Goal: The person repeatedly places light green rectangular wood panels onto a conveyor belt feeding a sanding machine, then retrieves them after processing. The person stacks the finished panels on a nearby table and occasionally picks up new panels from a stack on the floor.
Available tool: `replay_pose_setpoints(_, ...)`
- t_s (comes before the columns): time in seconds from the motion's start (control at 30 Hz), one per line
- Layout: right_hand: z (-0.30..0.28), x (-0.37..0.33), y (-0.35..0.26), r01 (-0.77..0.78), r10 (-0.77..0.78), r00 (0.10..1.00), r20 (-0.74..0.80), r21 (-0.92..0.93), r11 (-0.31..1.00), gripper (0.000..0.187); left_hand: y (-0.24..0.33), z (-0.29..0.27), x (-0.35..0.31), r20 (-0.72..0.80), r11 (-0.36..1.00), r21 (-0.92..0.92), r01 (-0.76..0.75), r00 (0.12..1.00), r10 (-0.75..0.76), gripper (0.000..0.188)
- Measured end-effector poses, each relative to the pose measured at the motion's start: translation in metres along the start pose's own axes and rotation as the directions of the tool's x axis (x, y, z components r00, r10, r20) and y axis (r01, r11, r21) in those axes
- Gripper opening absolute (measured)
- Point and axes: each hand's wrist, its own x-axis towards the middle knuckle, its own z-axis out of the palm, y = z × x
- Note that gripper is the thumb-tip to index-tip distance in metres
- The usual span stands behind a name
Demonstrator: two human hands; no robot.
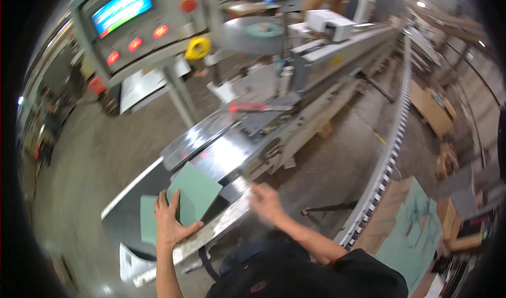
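Panels (197,191) under left fingers (172,202)

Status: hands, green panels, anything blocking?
Left hand spread over two green panels. Right hand beside pale table edge, grip blurred. Left hand partly hides panels.

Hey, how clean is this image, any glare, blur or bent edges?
Head view: bright glare on the metal plate; head view: right hand looks slightly blurred, probably from motion; head view: long rail bows, likely fisheye distortion, and the corners fall to black.
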Motion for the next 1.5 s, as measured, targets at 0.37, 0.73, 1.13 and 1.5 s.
replay_pose_setpoints(0.37,0.039,0.009,-0.021,-0.07,0.073,0.986,-0.15,0.026,0.997,0.064,0.016,0.098,0.1,0.02,0.974,-0.035,-0.225,0.974,0.226,0.099)
replay_pose_setpoints(0.73,0.118,0.013,-0.023,-0.148,0.152,0.966,-0.208,0.031,0.988,0.093,-0.032,0.132,0.123,0.089,0.965,-0.049,-0.259,0.961,0.263,0.082)
replay_pose_setpoints(1.13,0.127,0.016,-0.039,-0.248,0.229,0.937,-0.265,-0.042,0.968,0.109,-0.043,0.107,0.087,-0.042,0.942,-0.138,-0.305,0.952,0.302,0.077)
replay_pose_setpoints(1.5,0.131,0.012,-0.024,-0.101,0.075,0.968,-0.239,-0.1,0.99,0.115,-0.029,0.114,0.058,-0.055,0.99,-0.043,-0.136,0.989,0.134,0.068)
